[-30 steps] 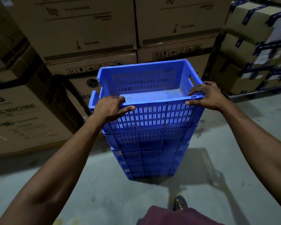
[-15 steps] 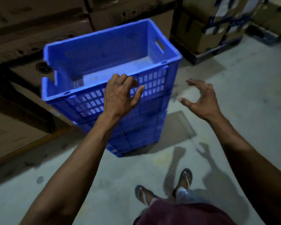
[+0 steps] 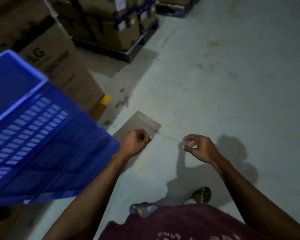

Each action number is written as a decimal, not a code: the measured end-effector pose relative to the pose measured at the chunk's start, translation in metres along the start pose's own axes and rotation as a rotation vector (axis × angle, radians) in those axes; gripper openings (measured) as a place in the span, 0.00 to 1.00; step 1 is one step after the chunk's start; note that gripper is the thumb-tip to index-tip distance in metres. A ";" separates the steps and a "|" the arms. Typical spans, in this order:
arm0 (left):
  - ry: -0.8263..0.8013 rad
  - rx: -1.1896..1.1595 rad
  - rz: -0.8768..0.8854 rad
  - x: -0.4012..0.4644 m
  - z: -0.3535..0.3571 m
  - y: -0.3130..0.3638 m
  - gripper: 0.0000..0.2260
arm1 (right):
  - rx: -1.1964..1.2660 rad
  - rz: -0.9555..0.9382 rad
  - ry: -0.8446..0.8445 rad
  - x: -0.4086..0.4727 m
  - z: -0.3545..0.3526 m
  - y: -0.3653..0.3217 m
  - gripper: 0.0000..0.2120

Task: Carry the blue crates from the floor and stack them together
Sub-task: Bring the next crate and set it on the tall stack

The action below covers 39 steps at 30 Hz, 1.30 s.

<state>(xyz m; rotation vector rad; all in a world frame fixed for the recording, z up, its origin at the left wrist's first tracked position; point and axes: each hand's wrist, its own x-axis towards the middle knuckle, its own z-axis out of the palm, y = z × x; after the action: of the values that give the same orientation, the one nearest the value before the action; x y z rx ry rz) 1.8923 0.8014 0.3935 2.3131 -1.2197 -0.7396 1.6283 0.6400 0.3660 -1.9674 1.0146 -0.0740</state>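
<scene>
Between loads: blue crates (image 3: 41,144) stacked at nine o'clock, tilted in the wide lens, slotted wall toward the camera, touched by neither hand. Left hand (image 3: 134,142) at centre, just off the stack's lower corner, fingers loosely curled, grip released and carrying nothing. Right hand (image 3: 199,147) at three o'clock of it, likewise slack and empty, fingertips pale with blur. Judged as the pause after a crate set down and before the walk for another. No further loose crate in sight on the floor (image 3: 232,75), so likely next: a turn to find one, then a two-handed hold on opposite rims. Bare grey concrete, stained and scuffed, shadows of both arms at four o'clock. Sandalled feet (image 3: 202,194) at six. Dim storeroom: large cardboard cartons (image 3: 64,66) at eleven o'clock, taped boxes on a pallet (image 3: 111,28) at twelve.
</scene>
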 end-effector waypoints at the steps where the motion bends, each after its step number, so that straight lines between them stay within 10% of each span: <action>1: -0.050 -0.017 -0.017 0.009 0.022 0.016 0.12 | 0.008 0.054 0.043 -0.011 -0.020 0.030 0.13; 13: -0.418 0.073 0.127 0.107 0.225 0.256 0.14 | 0.183 0.495 0.237 -0.117 -0.179 0.281 0.10; 39: -0.973 0.611 0.723 0.421 0.614 0.782 0.11 | 0.567 1.038 0.782 -0.104 -0.514 0.576 0.08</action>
<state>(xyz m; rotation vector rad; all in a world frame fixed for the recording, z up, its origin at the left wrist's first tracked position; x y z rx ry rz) 1.2224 -0.0362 0.2686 1.5694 -2.8122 -1.3792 0.9863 0.2054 0.2836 -0.7056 2.1182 -0.5063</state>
